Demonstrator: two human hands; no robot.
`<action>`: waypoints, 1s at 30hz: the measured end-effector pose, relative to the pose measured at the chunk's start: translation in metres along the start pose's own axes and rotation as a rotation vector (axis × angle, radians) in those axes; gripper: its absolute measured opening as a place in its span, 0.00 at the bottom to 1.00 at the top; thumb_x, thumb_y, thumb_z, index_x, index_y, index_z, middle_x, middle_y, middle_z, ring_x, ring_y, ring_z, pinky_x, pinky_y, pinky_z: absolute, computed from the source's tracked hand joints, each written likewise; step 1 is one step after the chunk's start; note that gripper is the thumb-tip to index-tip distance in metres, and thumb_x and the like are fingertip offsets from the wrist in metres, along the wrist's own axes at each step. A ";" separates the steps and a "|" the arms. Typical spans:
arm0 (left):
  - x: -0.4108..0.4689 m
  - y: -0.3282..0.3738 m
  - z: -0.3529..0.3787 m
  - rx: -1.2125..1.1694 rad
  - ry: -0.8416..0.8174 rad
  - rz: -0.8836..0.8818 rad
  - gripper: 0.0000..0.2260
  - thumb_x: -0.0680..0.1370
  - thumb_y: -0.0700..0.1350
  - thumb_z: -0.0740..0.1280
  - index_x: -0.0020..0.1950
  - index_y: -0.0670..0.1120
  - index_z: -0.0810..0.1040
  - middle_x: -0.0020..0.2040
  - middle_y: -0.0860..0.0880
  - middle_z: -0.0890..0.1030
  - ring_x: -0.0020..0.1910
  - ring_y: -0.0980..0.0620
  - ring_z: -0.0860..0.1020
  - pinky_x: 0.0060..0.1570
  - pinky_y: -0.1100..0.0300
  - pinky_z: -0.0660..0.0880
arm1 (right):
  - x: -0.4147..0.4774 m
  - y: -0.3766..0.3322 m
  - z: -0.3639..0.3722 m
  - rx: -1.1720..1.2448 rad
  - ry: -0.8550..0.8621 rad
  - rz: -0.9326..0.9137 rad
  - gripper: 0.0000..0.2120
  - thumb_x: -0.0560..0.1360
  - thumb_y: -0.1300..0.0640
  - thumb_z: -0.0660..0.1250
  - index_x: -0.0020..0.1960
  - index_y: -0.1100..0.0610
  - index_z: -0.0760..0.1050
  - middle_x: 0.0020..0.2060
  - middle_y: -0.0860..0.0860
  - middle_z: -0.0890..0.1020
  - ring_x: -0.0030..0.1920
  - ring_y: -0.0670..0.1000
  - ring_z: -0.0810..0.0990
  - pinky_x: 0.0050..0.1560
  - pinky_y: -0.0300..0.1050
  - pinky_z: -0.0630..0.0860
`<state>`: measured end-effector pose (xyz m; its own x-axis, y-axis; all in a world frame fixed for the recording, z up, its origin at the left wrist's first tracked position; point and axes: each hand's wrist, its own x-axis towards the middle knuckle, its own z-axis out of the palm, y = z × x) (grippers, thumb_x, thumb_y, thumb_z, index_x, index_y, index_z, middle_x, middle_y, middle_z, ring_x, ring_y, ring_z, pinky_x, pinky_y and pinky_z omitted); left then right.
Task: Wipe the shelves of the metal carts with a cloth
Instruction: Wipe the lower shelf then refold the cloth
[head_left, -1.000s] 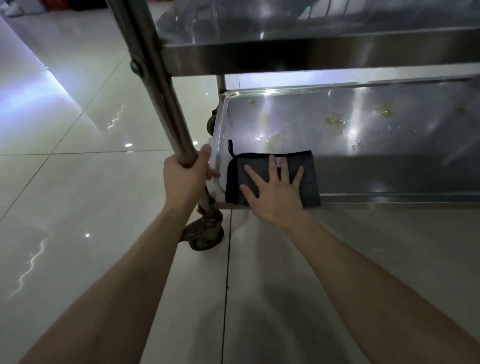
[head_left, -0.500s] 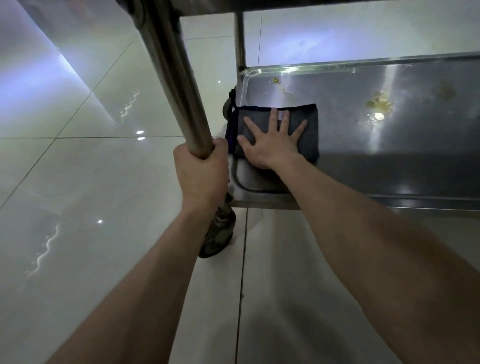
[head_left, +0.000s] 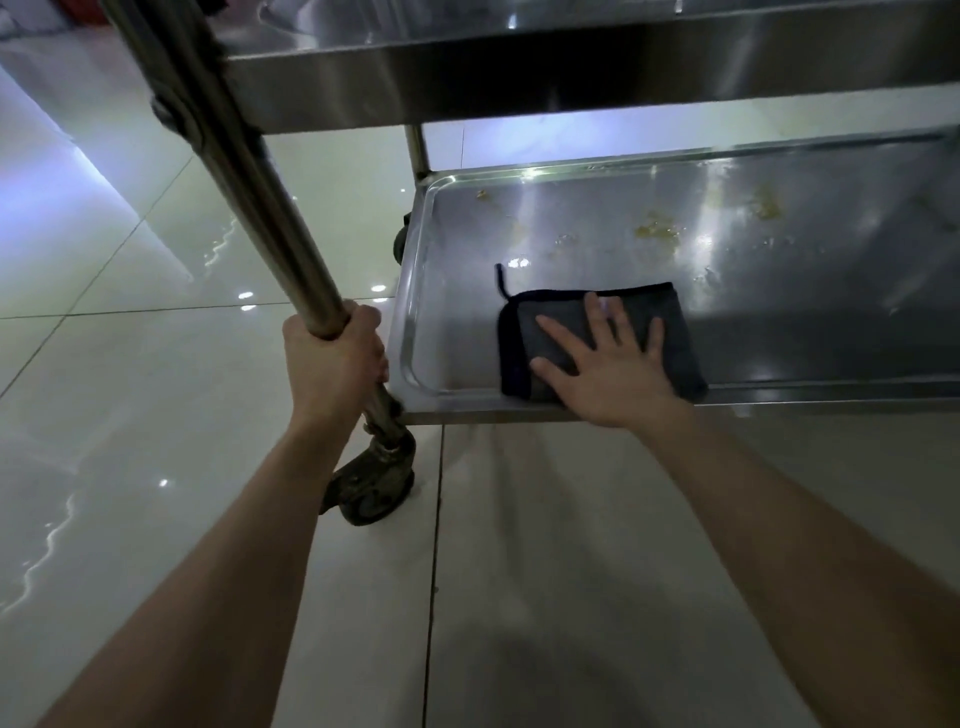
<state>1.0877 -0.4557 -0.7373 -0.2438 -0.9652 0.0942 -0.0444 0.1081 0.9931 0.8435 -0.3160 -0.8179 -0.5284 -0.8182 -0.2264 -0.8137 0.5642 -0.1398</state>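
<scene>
A folded dark grey cloth (head_left: 670, 332) lies on the bottom shelf (head_left: 779, 275) of the metal cart, close to its front rim. My right hand (head_left: 605, 364) presses flat on the cloth with the fingers spread and straight. My left hand (head_left: 332, 364) grips the cart's front left leg (head_left: 249, 171) just above the shelf corner. Yellowish stains (head_left: 657, 231) dot the shelf behind and to the right of the cloth. The strip of shelf left of the cloth looks smooth.
The cart's upper shelf (head_left: 571, 73) overhangs the bottom one. A dirty caster wheel (head_left: 371, 486) sits under the front left corner, and a second wheel (head_left: 401, 244) shows at the back left. Glossy pale floor tiles (head_left: 130, 415) spread all around.
My right hand has slid the cloth from the shelf's back left corner toward the front rim and a little to the right. My left hand keeps its hold on the leg.
</scene>
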 end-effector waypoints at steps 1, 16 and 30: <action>0.000 0.000 0.000 -0.005 0.001 -0.002 0.08 0.72 0.41 0.67 0.36 0.41 0.70 0.27 0.46 0.67 0.24 0.49 0.67 0.29 0.57 0.71 | 0.000 0.022 -0.003 0.002 -0.010 0.051 0.34 0.78 0.20 0.40 0.81 0.24 0.38 0.86 0.47 0.32 0.85 0.55 0.30 0.79 0.73 0.30; 0.008 -0.014 0.001 -0.042 0.021 0.020 0.16 0.74 0.40 0.66 0.27 0.52 0.69 0.25 0.50 0.68 0.23 0.50 0.67 0.28 0.58 0.69 | 0.083 -0.138 -0.005 -0.035 0.010 -0.122 0.35 0.81 0.25 0.40 0.86 0.33 0.39 0.85 0.61 0.31 0.83 0.66 0.28 0.72 0.82 0.27; 0.004 -0.012 -0.003 0.073 0.045 -0.061 0.11 0.72 0.48 0.68 0.32 0.46 0.71 0.30 0.37 0.73 0.29 0.43 0.74 0.30 0.44 0.77 | 0.015 -0.113 0.007 0.021 -0.001 -0.096 0.34 0.81 0.24 0.42 0.85 0.29 0.42 0.86 0.52 0.33 0.84 0.58 0.28 0.77 0.75 0.29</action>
<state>1.0900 -0.4610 -0.7488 -0.1945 -0.9802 0.0383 -0.1291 0.0643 0.9895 0.9290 -0.3907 -0.8124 -0.4477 -0.8686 -0.2123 -0.8554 0.4852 -0.1812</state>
